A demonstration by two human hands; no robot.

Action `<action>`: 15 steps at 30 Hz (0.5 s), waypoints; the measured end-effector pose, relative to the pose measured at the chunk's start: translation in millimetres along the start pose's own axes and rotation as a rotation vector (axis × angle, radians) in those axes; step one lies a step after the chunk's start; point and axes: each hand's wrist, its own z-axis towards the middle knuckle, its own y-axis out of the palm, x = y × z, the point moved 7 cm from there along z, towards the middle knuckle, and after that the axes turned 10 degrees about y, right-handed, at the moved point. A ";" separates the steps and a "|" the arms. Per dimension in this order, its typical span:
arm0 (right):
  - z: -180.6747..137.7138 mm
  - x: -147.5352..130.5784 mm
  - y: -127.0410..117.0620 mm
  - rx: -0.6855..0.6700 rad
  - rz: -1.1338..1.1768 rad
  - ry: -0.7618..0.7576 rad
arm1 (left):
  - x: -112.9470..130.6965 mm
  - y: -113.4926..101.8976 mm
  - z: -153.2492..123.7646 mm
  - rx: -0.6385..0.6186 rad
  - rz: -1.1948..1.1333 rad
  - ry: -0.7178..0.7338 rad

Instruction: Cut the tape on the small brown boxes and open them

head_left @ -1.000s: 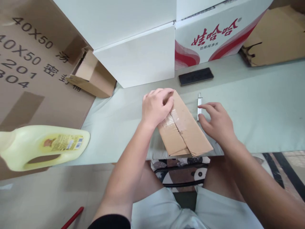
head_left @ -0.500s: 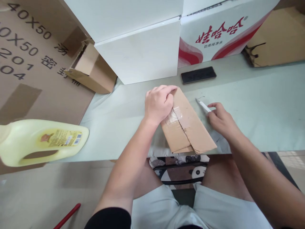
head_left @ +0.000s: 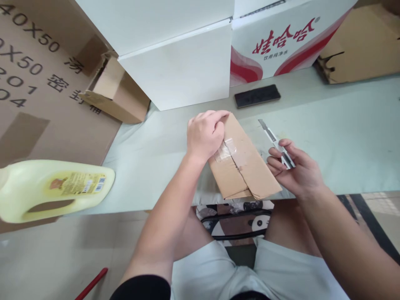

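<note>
A small brown cardboard box (head_left: 250, 166) rests tilted near the front edge of the table, with a piece of clear tape (head_left: 227, 149) across its seam. My left hand (head_left: 206, 135) grips the box at its upper left, fingers wrapped over the top edge. To the right of the box, my right hand (head_left: 296, 168) holds a white utility knife (head_left: 276, 143) between thumb and fingers. The knife's blade is out and points up and to the left, apart from the box.
Beyond the box lies a black phone (head_left: 257, 96). White cartons (head_left: 178, 66) and a red-and-white carton (head_left: 281, 52) line the back. At the left are an open cardboard box (head_left: 125, 93) and a yellow jug (head_left: 59, 189); a flattened carton (head_left: 362, 50) lies at the far right.
My right hand has turned palm-up and lifted the utility knife off the table surface, so more of its blade and body shows. My left hand keeps its hold on the box.
</note>
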 end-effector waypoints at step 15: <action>-42.4 -30.2 17.2 0.040 -0.091 -0.210 | -0.1 0.2 -0.4 -0.002 -0.017 -0.014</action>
